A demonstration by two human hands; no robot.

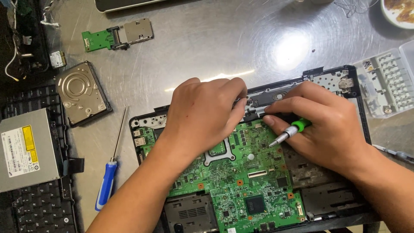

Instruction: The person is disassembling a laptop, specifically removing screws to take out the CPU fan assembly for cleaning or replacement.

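Landmark: the green circuit board (233, 181) is lying bare in the open black laptop base (364, 125), on the metal worktop (194, 47).
Board handling: it is looking thin, light and stiff but fragile, crowded with small parts; bare edges and corners are probably the safest places to take hold, never the chips.
Left hand (202, 116): it is resting palm-down over the board's upper left, fingers curled narrow at the board's far edge; what the fingertips are pinching I cannot tell, since the hand is hiding it.
Right hand (327, 129): it is closing around a small green-handled screwdriver (290, 130), whose metal tip is pointing at the board's upper right.
Screwdriver handling: slim, light, rigid, likely slippery along the metal shaft.
Left of the board: a blue-handled screwdriver (108, 181) is lying loose, with a silver optical drive (26, 149) on a black keyboard (41, 207) beyond it.
Farther left: a hard drive (82, 92) is lying flat.
Beyond the board: a small green card (118, 35) is sitting well apart.
Right of the board: a clear bit case (388, 84) is lying open.
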